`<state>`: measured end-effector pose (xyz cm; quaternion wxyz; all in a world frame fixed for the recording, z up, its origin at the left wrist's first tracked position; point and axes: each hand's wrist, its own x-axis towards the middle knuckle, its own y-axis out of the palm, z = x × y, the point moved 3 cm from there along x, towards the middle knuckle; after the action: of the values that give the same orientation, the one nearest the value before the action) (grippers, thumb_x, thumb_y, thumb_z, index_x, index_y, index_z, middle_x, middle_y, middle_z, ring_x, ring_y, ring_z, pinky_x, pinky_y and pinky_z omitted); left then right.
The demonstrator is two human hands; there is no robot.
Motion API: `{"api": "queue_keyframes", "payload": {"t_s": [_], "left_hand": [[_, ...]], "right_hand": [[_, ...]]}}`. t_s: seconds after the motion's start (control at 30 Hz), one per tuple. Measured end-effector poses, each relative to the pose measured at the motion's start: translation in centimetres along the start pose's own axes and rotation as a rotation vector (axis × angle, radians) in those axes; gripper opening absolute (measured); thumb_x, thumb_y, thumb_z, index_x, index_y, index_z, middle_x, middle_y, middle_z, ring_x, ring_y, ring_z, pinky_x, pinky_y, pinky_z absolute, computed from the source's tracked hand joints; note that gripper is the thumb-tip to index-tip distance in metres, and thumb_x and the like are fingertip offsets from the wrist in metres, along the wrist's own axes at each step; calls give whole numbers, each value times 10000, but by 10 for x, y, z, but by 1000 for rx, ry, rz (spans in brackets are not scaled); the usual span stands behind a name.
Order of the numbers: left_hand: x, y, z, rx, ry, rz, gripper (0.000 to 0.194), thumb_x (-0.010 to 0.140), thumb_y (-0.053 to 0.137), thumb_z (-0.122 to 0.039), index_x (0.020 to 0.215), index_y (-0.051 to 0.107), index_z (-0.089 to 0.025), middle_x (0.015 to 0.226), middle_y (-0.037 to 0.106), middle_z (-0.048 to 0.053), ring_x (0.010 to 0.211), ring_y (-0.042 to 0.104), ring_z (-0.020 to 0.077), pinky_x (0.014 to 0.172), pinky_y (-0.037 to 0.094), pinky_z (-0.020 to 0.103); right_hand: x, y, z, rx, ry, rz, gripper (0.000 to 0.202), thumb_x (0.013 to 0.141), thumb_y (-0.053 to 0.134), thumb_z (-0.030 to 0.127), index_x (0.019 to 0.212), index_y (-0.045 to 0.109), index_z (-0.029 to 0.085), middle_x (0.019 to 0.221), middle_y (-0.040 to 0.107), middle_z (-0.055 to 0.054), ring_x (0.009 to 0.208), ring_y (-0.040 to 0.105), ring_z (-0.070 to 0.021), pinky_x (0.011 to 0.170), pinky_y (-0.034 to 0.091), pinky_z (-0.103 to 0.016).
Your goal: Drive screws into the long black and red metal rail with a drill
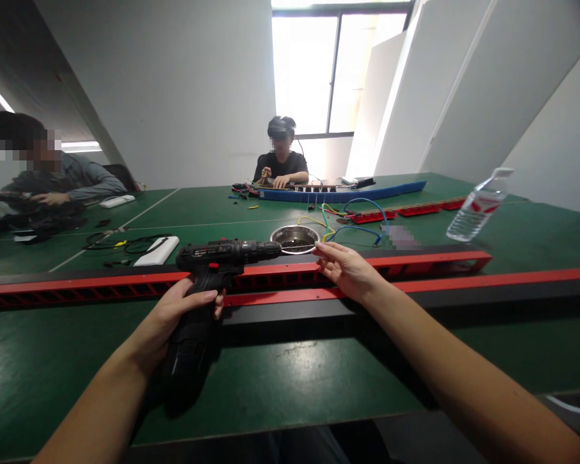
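Note:
My left hand point(181, 316) grips the handle of a black cordless drill point(222, 258), held level with its chuck pointing right. The bit ends at the fingertips of my right hand point(348, 270), whose fingers pinch at the bit's tip; whether they hold a screw I cannot tell. Both hands hover over a long red and black metal rail point(415, 270) that runs across the green table. Just beyond the drill's tip stands a small steel bowl point(294, 238) with dark small parts in it.
A clear water bottle point(478, 207) leans at the right. Coloured wires point(348, 222), more red rails point(415, 211) and a blue rail point(348, 192) lie farther back. A white box point(157, 251) and black cables sit at left. Two other people sit at the table's far side and left.

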<state>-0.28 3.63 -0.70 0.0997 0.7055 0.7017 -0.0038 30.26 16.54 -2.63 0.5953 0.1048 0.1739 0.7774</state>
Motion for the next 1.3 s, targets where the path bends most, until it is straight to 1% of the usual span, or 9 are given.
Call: {"api": "queue_keyframes", "payload": {"t_s": [0.13, 0.33, 0.53, 0.83, 0.93, 1.1, 1.17, 1.3], "left_hand": [[-1, 0, 0, -2, -11, 2, 211, 811, 780, -290, 961, 718, -156, 803, 676, 71, 716, 630, 183, 601, 530, 237], [-1, 1, -2, -9, -20, -46, 209, 758, 821, -272, 915, 721, -176, 770, 688, 65, 697, 638, 197, 579, 551, 257], [1, -2, 2, 15, -46, -41, 187, 798, 792, -301, 916, 707, -183, 795, 686, 47, 722, 633, 178, 610, 543, 234], [1, -3, 2, 45, -27, -16, 214, 812, 776, -318, 938, 690, -168, 792, 677, 51, 717, 621, 176, 610, 514, 243], [0, -3, 2, 46, -13, 2, 223, 833, 760, -316, 972, 676, -162, 819, 677, 48, 737, 618, 170, 637, 507, 244], [-1, -2, 1, 64, -22, 18, 216, 855, 744, -321, 962, 650, -158, 826, 668, 38, 751, 613, 156, 653, 494, 231], [-1, -2, 1, 55, -24, 8, 222, 847, 753, -312, 973, 651, -161, 833, 671, 35, 751, 617, 151, 660, 495, 228], [0, -3, 2, 50, -36, 0, 231, 828, 770, -315, 958, 663, -158, 837, 677, 44, 741, 626, 161, 642, 501, 237]], "right_hand": [[0, 0, 0, 40, 8, 25, 353, 684, 918, 355, 941, 722, 213, 966, 743, -32, 862, 663, -143, 772, 509, -251], [-1, 2, -1, 7, 23, 48, 350, 661, 934, 390, 890, 740, 209, 944, 745, -34, 858, 645, -150, 779, 480, -261], [-2, 3, -1, 10, 21, 43, 322, 654, 944, 398, 843, 755, 218, 910, 741, -19, 853, 636, -146, 829, 458, -284], [-3, 4, -1, -31, -17, 3, 371, 637, 939, 451, 844, 756, 203, 887, 742, -41, 793, 617, -150, 759, 460, -294], [-4, 6, 0, -45, -31, -21, 379, 634, 935, 464, 824, 746, 195, 853, 735, -37, 748, 603, -138, 737, 459, -289], [-5, 10, 1, -87, -61, -64, 395, 616, 936, 478, 771, 728, 180, 813, 722, -34, 690, 579, -117, 683, 449, -274], [-4, 10, 1, -110, -90, -76, 395, 622, 931, 482, 773, 734, 175, 808, 718, -37, 674, 571, -113, 660, 442, -272], [-2, 7, 0, -163, -179, -74, 361, 677, 900, 479, 799, 753, 172, 803, 710, -38, 652, 555, -111, 636, 440, -277]]}}
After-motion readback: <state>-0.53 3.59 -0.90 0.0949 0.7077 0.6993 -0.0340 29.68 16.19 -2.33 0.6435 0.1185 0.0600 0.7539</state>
